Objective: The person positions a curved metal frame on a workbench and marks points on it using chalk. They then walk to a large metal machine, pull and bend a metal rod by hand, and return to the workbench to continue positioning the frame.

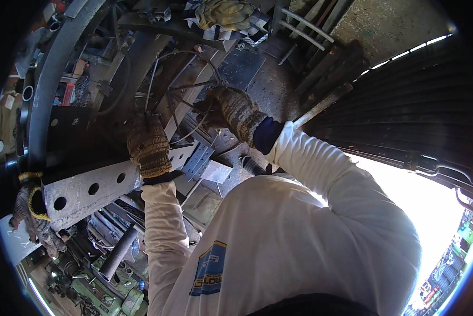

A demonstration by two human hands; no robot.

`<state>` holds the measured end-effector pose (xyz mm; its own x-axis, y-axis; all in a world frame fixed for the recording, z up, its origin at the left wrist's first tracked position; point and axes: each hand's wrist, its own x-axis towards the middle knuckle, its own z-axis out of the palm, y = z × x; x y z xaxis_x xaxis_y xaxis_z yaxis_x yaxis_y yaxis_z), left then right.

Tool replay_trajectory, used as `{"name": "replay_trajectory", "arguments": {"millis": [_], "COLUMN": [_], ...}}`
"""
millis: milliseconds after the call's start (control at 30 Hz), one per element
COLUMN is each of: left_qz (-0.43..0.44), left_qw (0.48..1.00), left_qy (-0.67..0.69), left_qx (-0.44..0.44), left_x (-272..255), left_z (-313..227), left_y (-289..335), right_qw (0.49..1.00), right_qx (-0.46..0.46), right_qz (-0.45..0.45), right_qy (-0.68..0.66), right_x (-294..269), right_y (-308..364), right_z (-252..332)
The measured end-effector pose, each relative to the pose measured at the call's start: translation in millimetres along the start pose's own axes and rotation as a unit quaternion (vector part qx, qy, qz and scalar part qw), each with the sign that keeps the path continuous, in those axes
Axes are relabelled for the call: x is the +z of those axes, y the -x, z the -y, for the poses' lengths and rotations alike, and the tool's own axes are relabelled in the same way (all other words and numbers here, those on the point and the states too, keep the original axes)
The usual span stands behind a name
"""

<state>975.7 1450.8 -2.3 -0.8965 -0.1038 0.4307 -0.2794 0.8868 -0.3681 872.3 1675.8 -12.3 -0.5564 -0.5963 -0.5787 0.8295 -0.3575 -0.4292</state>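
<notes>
One wire frame (pixel 194 85) — thin, dark, curved

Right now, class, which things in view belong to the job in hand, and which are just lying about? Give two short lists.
Apparently in the job:
- thin metal rods, by the gloved left hand and right hand; grips unclear

Apparently lying about:
- yellow-cuffed glove, far left
- dark pipe, lower left
- yellowish bundle, top

Thin rods (pixel 194 85) leave seemingly narrow gaps left of right hand (pixel 235 109)
</notes>
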Motion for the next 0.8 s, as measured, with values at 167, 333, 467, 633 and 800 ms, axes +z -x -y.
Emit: {"name": "replay_trajectory", "arguments": {"millis": [167, 333, 467, 633, 800], "left_qz": [0.013, -0.083, -0.024, 0.028, 0.039], "left_qw": [0.998, 0.993, 0.998, 0.999, 0.998], "left_qy": [-0.008, -0.019, 0.001, 0.038, -0.026], "left_qx": [0.053, 0.085, 0.065, -0.005, 0.044], "left_x": [-2.7, -13.9, -7.4, -9.4, 4.0], "left_z": [0.6, -5.6, -1.9, -1.7, 5.3], "left_y": [0.3, -3.5, -0.4, -5.0, -2.1], "right_qw": [0.996, 0.976, 0.979, 0.998, 0.998], "right_qx": [-0.076, -0.150, -0.124, -0.056, -0.060], "right_qz": [0.008, -0.052, -0.016, -0.004, -0.004], "right_qy": [-0.042, -0.150, -0.162, -0.027, -0.036], "right_x": [1.5, 38.1, 19.6, 5.4, 5.5], "right_y": [-2.3, 3.2, 1.9, -19.8, -10.0], "right_z": [-21.2, -35.7, -26.6, 11.8, 8.1]}}
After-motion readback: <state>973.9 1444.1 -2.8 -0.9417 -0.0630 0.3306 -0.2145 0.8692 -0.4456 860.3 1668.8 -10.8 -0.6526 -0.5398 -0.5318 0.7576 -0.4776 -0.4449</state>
